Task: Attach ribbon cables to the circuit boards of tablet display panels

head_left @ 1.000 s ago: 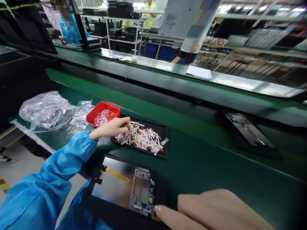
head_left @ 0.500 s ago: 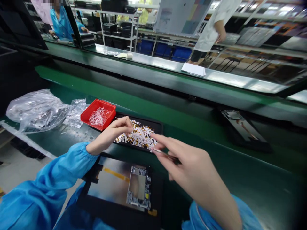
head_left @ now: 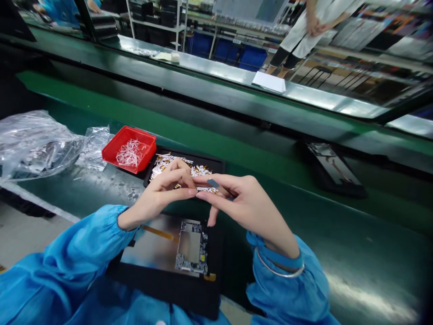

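Left hand [head_left: 158, 195] curled closed at the fingertips, any hold hidden, right hand [head_left: 245, 203] pinching a small grey tab [head_left: 213, 183], both just above a tray [head_left: 216, 167] of foil-backed strips [head_left: 169, 161], tablet panel [head_left: 162, 253] below, red bin [head_left: 128, 149] beside

The person's left hand [head_left: 158, 194] and right hand [head_left: 246, 203] meet at the fingertips just above the near edge of a shallow tray [head_left: 209, 166], with a small tab [head_left: 213, 183] at the right hand's fingers. Loose strips [head_left: 176, 164] lie in the tray. Just left of it, a small bin [head_left: 128, 164] holds curled strips [head_left: 128, 152], and plastic bags [head_left: 34, 144] lie further left on the workbench [head_left: 338, 253]. A display panel [head_left: 152, 253] lies below the hands at lower centre, nearer the person than the tray. A second panel [head_left: 333, 167] lies well right. A sheet of paper [head_left: 269, 82] rests on the far ledge [head_left: 216, 74], upper centre.
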A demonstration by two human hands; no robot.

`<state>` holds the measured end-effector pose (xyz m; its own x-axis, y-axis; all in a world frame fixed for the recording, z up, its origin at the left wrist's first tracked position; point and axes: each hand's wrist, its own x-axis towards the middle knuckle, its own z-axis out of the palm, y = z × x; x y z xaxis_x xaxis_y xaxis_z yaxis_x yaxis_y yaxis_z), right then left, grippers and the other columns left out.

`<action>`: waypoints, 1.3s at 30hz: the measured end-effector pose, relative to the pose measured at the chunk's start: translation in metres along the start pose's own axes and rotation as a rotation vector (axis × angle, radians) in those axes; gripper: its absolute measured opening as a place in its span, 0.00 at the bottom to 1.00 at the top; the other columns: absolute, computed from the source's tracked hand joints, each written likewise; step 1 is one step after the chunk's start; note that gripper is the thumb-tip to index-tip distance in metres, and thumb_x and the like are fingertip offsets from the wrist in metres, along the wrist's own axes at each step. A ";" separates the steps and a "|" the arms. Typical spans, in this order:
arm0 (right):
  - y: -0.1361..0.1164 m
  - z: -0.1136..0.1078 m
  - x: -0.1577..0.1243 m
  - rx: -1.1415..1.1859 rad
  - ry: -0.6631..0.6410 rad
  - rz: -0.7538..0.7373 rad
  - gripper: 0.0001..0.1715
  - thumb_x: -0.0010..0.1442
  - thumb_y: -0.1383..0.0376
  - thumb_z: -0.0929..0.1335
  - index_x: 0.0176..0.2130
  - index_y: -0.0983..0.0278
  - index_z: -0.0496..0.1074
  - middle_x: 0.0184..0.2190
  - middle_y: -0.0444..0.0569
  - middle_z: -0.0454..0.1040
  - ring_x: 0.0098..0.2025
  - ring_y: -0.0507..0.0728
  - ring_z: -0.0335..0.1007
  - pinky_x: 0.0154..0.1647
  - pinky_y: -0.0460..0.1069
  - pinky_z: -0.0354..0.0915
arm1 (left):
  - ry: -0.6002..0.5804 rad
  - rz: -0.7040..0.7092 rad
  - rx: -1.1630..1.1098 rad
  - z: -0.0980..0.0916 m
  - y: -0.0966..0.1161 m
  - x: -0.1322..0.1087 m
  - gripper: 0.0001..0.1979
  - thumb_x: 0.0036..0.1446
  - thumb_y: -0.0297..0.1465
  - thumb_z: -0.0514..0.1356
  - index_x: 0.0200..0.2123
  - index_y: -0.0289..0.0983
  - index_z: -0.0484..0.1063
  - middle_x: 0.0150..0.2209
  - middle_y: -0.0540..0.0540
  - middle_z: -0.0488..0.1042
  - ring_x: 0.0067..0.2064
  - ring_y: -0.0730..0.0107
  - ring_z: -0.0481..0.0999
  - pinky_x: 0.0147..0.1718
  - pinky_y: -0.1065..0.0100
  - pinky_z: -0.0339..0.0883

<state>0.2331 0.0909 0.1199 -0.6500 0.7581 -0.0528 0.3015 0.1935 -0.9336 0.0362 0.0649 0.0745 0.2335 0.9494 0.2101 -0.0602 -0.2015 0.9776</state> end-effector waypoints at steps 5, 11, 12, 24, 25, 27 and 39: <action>0.004 -0.001 0.004 0.033 -0.048 0.008 0.17 0.63 0.58 0.71 0.49 0.63 0.78 0.14 0.38 0.73 0.20 0.54 0.76 0.20 0.45 0.52 | -0.007 0.100 0.201 -0.004 0.001 -0.005 0.06 0.60 0.30 0.63 0.30 0.40 0.75 0.36 0.49 0.60 0.42 0.69 0.62 0.45 0.67 0.59; 0.006 0.000 0.006 -0.004 -0.042 0.012 0.15 0.65 0.60 0.68 0.48 0.64 0.78 0.13 0.39 0.72 0.17 0.53 0.73 0.20 0.46 0.52 | -0.016 0.143 0.409 -0.007 0.009 -0.015 0.06 0.63 0.33 0.60 0.33 0.41 0.74 0.36 0.48 0.61 0.42 0.68 0.64 0.45 0.65 0.65; 0.007 -0.001 0.004 -0.023 -0.019 0.004 0.14 0.65 0.61 0.68 0.47 0.64 0.79 0.13 0.39 0.72 0.16 0.52 0.73 0.21 0.46 0.54 | -0.023 0.156 0.459 -0.010 0.011 -0.018 0.06 0.64 0.32 0.59 0.33 0.41 0.73 0.36 0.48 0.61 0.41 0.68 0.65 0.44 0.66 0.65; 0.100 0.028 -0.041 -0.021 0.243 0.011 0.11 0.64 0.62 0.68 0.39 0.65 0.79 0.37 0.49 0.75 0.19 0.46 0.70 0.23 0.45 0.65 | 0.439 0.158 1.354 -0.123 -0.005 -0.014 0.20 0.60 0.33 0.64 0.22 0.35 0.59 0.25 0.53 0.56 0.29 0.77 0.55 0.26 0.71 0.46; 0.106 0.034 -0.042 -0.035 0.257 -0.005 0.11 0.64 0.63 0.68 0.39 0.65 0.79 0.36 0.49 0.73 0.20 0.46 0.69 0.23 0.45 0.65 | 0.440 0.148 1.355 -0.122 -0.007 -0.015 0.19 0.60 0.33 0.64 0.23 0.35 0.59 0.25 0.53 0.56 0.28 0.78 0.56 0.26 0.71 0.47; 0.113 0.041 -0.043 -0.076 0.277 -0.032 0.10 0.64 0.65 0.67 0.40 0.65 0.79 0.34 0.47 0.72 0.21 0.46 0.68 0.24 0.45 0.66 | 0.398 0.147 1.305 -0.110 -0.011 -0.017 0.11 0.62 0.31 0.60 0.28 0.37 0.65 0.30 0.52 0.60 0.30 0.77 0.61 0.28 0.70 0.55; 0.117 0.050 -0.039 -0.318 0.246 -0.183 0.14 0.64 0.71 0.65 0.40 0.64 0.81 0.34 0.48 0.73 0.25 0.47 0.65 0.26 0.44 0.63 | -0.196 -0.004 0.716 -0.011 -0.053 -0.038 0.13 0.66 0.23 0.47 0.45 0.39 0.70 0.43 0.47 0.76 0.45 0.71 0.75 0.45 0.69 0.68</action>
<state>0.2591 0.0532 -0.0054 -0.5394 0.8113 0.2254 0.4214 0.4918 -0.7619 0.0197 0.0426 0.0150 0.4054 0.9035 0.1389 0.5731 -0.3696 0.7314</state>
